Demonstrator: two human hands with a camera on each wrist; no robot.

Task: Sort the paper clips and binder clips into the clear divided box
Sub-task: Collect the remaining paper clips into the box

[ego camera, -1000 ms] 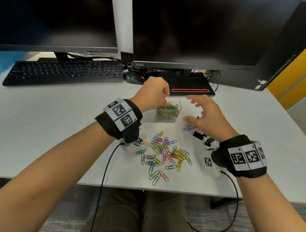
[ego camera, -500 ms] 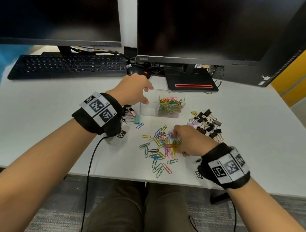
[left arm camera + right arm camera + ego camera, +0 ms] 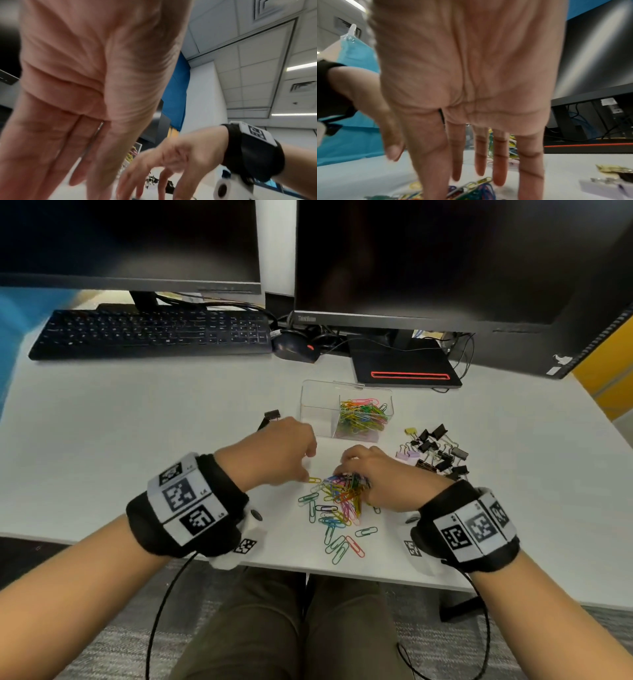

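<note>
The clear divided box (image 3: pixel 318 405) stands mid-desk; its right compartment holds coloured paper clips (image 3: pixel 361 417) and its left one looks empty. Loose paper clips (image 3: pixel 337 518) lie scattered in front of it. My right hand (image 3: pixel 346 470) reaches down onto the top of that pile, and its straight, spread fingers (image 3: pixel 498 169) touch the clips (image 3: pixel 474 189). My left hand (image 3: pixel 306 465) hovers just left of the pile with its fingers (image 3: pixel 85 169) straight and nothing in them. A heap of mostly black binder clips (image 3: pixel 436 451) lies right of the box.
One black binder clip (image 3: pixel 272 416) lies behind my left hand. At the back stand a keyboard (image 3: pixel 150 332), a mouse (image 3: pixel 296 349), two monitors and a black base with a red stripe (image 3: pixel 407 368). The desk's front edge runs just below my wrists.
Both hands have come back from the box. The right hand dropped onto the loose pile and bunched clips together; the left hand then moved from beside the box to the pile's left edge.
</note>
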